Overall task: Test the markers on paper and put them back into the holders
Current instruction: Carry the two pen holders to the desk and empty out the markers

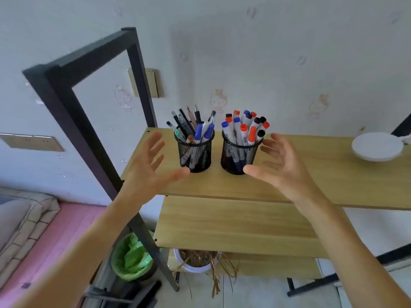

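Note:
Two black mesh holders stand side by side on the upper wooden shelf. The left holder carries several pens and blue-capped markers. The right holder is packed with several markers capped in red, blue and black. My left hand is spread open just left of the left holder, its thumb tip close to the holder's base. My right hand is spread open just right of the right holder, thumb near its base and fingers beside its rim. Neither hand holds anything. No paper is in view.
A white dish sits at the shelf's right end. A black metal frame rises on the left. A lower wooden shelf lies beneath, with a potted dry plant and a green-lined bin below.

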